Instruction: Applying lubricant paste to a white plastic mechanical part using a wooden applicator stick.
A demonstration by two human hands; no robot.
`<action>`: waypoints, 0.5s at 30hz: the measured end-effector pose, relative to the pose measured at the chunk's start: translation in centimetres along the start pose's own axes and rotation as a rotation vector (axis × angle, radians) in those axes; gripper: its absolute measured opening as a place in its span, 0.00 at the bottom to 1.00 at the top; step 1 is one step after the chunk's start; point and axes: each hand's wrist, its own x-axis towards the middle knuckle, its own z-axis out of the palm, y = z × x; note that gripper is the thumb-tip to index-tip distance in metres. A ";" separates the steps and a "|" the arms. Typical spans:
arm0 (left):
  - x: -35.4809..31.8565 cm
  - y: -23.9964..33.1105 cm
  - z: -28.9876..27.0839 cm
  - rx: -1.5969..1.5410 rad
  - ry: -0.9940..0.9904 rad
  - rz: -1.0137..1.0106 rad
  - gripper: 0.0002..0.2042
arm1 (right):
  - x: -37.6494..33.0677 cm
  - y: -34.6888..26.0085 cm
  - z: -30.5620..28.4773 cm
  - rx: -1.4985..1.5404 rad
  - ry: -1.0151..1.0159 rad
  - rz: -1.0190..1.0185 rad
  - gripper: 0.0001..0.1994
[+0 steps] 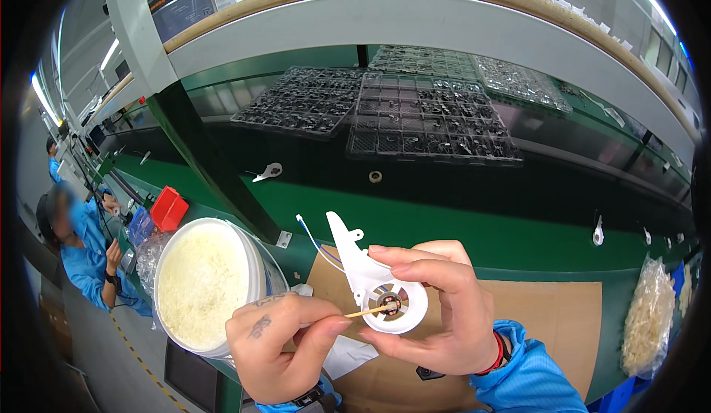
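Under both hands I have a flat brown cardboard sheet [548, 317], lying on the smooth green bench [615, 317]. Well beyond the grip sit shiny clear plastic trays [378, 145], divided into square cells, many holding small dark parts too fine for me to make out. Just left of and beyond my left hand [285, 346] stands a round white plastic bucket [259, 280], filled nearly to the rim with a pale yellow, lumpy mass [204, 283]. Far to the right of the grip, a crinkled clear bag [650, 276] contains yellowish pieces.

My right hand [448, 302] pinches a white plastic housing [344, 254] by its round, spoked end, thumb below and fingers above; its tapering arm points away from me. Thin white and blue wires [318, 245] curve out left of that arm. My left thumb and forefinger pinch a slim wooden stick [361, 313], its pale-coated tip [390, 306] at the dark hub within the ring.
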 end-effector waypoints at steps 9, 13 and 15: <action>-0.2 -0.1 0.1 0.041 0.040 0.050 0.05 | -0.1 0.0 0.1 0.010 -0.009 0.014 0.31; -0.1 0.0 0.3 0.074 0.052 0.070 0.05 | -0.3 -0.1 0.1 0.036 -0.013 0.052 0.31; 0.0 -0.1 0.4 0.085 0.052 0.099 0.06 | -0.2 0.0 0.1 0.032 -0.022 0.055 0.31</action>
